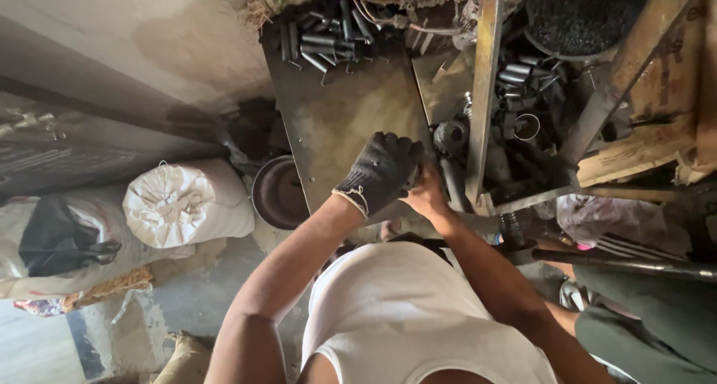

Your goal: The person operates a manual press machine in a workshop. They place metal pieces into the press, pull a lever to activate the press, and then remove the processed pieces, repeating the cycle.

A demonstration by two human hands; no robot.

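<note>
Left hand: the left hand [382,171], wearing a black knit glove, is closing around a small dark part at the near edge of the metal plate [340,122].
Right hand: the right hand [426,196], bare, is pinching the same part from below.
Part: mostly hidden; I cannot tell its axis or heading.
Surface: the plate is carrying short metal tubes [325,36] at its far edge.
Room: a white sack [187,201] is lying against the wall.
</note>
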